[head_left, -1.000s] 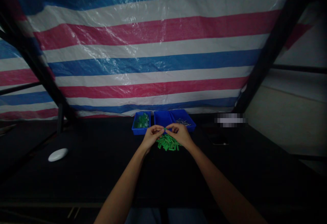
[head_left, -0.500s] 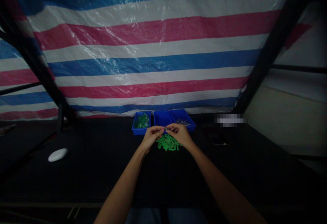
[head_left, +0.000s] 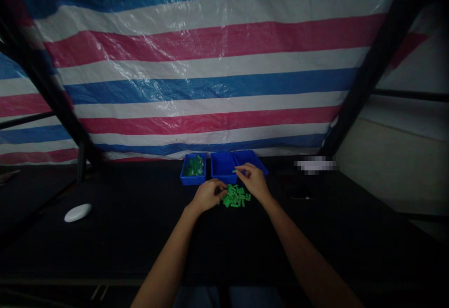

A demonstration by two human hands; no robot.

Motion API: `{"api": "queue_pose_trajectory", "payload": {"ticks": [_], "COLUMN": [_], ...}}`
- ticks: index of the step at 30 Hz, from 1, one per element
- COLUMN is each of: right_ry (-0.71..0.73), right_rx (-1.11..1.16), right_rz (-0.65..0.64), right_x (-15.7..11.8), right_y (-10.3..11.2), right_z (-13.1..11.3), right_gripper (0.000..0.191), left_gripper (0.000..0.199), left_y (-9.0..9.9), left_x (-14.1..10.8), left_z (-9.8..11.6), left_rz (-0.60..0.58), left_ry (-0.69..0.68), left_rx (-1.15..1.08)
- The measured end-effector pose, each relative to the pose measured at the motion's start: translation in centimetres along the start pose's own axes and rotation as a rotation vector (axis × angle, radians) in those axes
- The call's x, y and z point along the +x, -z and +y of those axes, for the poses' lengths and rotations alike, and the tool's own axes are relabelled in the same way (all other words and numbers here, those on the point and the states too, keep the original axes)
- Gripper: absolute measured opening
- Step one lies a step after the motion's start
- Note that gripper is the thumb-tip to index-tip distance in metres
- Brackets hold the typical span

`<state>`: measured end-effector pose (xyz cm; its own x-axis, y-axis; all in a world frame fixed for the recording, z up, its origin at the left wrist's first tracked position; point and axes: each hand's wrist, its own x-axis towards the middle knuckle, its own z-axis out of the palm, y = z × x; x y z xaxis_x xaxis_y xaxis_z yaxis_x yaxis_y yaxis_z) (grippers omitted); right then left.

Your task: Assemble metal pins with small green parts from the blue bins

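Observation:
A loose pile of small green plastic pieces [head_left: 234,196] lies on the black table. My left hand [head_left: 206,195] rests at the pile's left edge with its fingers curled, and I cannot tell whether it holds a piece. My right hand [head_left: 253,180] is above the near rim of the blue divided tray [head_left: 222,167], pinching a green piece [head_left: 234,171] between its fingertips. A small blue bin [head_left: 192,169] to the left of the tray holds green pieces. The tray's left compartment shows bare blue, and my right hand partly hides the right one.
A white oval object [head_left: 77,213] lies on the black table [head_left: 115,247] to the left. A striped blue, white and pink tarp [head_left: 203,97] hangs behind the table, with dark frame bars at both sides. A blurred patch [head_left: 315,165] sits at the back right.
My hands have come apart. The right hand has moved up and right over the tray with a green piece, and the left has dropped to the pile's edge.

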<state>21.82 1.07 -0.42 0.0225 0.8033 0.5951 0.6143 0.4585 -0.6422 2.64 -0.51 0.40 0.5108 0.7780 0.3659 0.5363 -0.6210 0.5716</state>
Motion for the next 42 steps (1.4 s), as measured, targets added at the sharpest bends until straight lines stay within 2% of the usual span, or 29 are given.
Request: {"api": "queue_pose_trajectory", "payload": {"ticks": [5,12,15,18,23,27,42], "right_ry": [0.018,-0.007,-0.001,0.012,0.035,0.068,0.012], "right_rx": [-0.108,-0.042,-0.019,0.036,0.158,0.155,0.110], "right_rz": [-0.016,0.013,0.014,-0.018,-0.172,-0.259,-0.222], "right_x": [-0.3,-0.1,0.0,-0.1,-0.4,-0.5,-0.8], "right_y": [-0.3,-0.2,-0.1,-0.1,-0.2,-0.5,-1.3], "right_z": [-0.2,-0.1,0.0,-0.2,-0.9,-1.1,-0.8], "right_gripper": [0.024,0.024,0.021,0.020,0.021,0.023,0.019], "left_gripper": [0.017,0.017,0.016,0.018,0.022,0.025,0.024], "left_y": [-0.3,-0.1,-0.2,-0.3,-0.4,-0.2,-1.0], "left_x": [-0.1,-0.1,-0.1,0.2,0.7,1.1,1.5], "left_z": [1.0,0.9,0.6,0.4,0.0,-0.4,-0.9], "left_rz": [-0.068,-0.106,-0.089,-0.023,0.115,0.183,0.235], "left_ry": [-0.025,-0.037,-0.043,-0.022,0.062,0.094,0.073], "left_rx": [0.203,0.296,0.243,0.125,-0.103,-0.194,-0.414]}}
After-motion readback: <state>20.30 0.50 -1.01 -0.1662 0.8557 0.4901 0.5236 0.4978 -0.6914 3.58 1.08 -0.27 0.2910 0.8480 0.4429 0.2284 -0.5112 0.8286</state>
